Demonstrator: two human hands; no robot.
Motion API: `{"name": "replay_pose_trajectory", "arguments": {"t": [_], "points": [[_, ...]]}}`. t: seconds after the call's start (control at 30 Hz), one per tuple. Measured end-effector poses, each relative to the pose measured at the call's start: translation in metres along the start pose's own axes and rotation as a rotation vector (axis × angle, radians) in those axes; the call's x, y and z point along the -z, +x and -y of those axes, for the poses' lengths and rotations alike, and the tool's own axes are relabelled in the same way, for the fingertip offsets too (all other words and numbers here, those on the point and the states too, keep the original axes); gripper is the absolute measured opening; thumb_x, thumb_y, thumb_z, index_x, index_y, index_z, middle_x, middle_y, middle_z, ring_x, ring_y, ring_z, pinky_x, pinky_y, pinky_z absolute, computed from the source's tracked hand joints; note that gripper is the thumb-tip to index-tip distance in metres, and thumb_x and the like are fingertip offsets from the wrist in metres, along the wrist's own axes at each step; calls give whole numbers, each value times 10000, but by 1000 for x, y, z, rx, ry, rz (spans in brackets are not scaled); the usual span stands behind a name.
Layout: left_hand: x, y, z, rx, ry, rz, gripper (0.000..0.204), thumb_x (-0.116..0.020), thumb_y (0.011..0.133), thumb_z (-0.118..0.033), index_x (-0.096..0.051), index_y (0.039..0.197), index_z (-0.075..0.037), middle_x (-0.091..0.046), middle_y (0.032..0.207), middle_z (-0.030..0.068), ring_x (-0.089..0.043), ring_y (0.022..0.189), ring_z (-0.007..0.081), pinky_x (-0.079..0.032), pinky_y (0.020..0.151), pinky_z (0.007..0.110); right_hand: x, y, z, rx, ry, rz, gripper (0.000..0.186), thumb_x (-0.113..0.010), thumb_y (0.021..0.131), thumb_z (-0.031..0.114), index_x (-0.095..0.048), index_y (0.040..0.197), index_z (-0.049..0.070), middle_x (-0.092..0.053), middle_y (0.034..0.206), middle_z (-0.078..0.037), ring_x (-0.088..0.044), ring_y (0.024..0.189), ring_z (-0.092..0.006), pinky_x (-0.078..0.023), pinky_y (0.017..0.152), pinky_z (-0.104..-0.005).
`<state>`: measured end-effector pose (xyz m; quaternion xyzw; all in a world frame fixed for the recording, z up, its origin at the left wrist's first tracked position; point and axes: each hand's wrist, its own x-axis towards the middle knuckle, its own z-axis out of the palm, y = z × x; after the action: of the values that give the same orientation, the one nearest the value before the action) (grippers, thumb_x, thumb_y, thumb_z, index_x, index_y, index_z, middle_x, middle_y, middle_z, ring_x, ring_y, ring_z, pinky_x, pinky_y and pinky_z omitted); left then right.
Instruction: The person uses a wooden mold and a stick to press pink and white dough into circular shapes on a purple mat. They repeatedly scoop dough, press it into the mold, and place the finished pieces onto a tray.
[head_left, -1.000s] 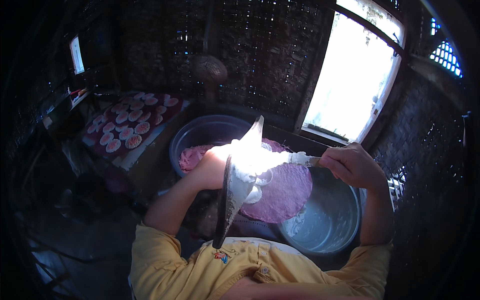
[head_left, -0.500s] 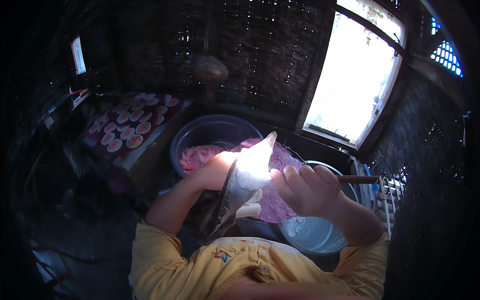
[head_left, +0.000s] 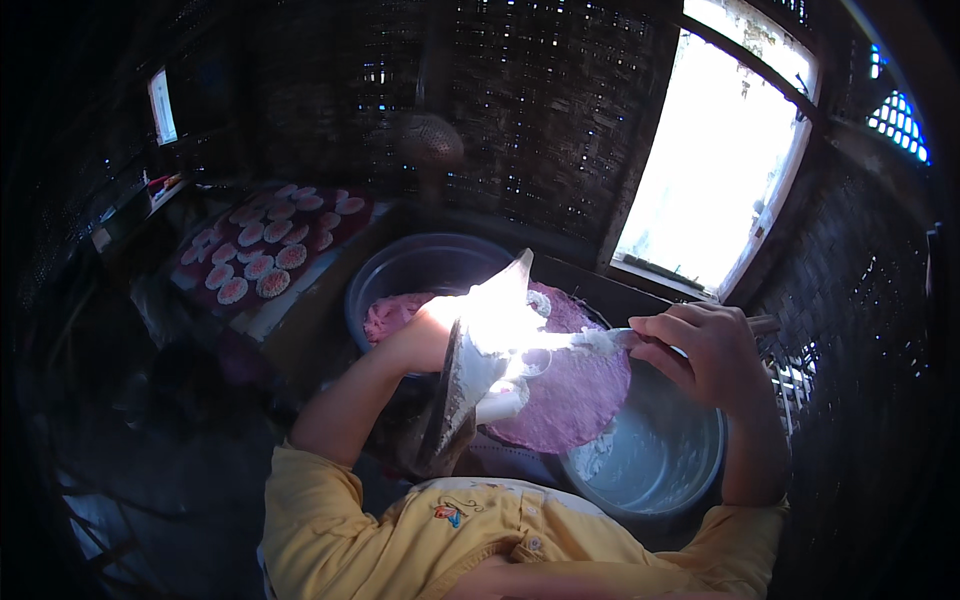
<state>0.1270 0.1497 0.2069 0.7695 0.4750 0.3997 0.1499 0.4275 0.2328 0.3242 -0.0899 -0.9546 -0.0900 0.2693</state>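
Note:
My left hand is closed on a pointed, funnel-like piece with a dark edge, coated in white paste; glare washes out its upper part and hides my fingertips. In my right hand, a stick-like spatula is gripped by its wooden handle, its near-left end thick with white paste and reaching to the coated piece. Under both lies a round purple sheet. A short white cylinder shows beside the coated piece. White paste smears the greenish basin below my right hand.
A blue basin with pink dough stands beyond my left hand. Several round pink-and-white pieces lie on a dark red cloth at the far left. A perforated ladle hangs on the woven wall, near a bright window.
My right hand has moved right and slightly up, drawing the spatula out so its white-coated length now shows. The left hand and coated piece have shifted slightly left.

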Motion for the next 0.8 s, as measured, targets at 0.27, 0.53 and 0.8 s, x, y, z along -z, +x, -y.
{"name": "replay_pose_trajectory", "arguments": {"t": [0.27, 0.53, 0.8], "points": [[-11, 17, -32, 89, 329, -14, 423, -635, 787, -362, -608, 1119, -102, -638, 1030, 97, -618, 923, 262, -493, 814, 339, -22, 22, 17, 127, -302, 124, 193, -645, 820, 283, -616, 907, 114, -597, 740, -22, -616, 655, -167, -453, 541, -310], [-6, 11, 15, 286, -83, 4, 385, -687, 790, -293, -624, 1093, -65, -651, 959, 122, -643, 819, 187, -530, 723, 306, -32, 19, 34, 594, -825, -311, 109, -647, 804, 161, -562, 869, 141, -561, 810, -4, -531, 650, -121, -386, 562, -261], [-24, 56, 22, -187, -431, -324, 279, -608, 839, -129, -590, 1094, -18, -642, 1000, 89, -627, 890, 176, -514, 795, 316, -48, -3, 20, -429, 834, -665, 155, -637, 808, -3, -613, 962, -5, -623, 780, -16, -542, 658, -55, -411, 585, -204]]}}
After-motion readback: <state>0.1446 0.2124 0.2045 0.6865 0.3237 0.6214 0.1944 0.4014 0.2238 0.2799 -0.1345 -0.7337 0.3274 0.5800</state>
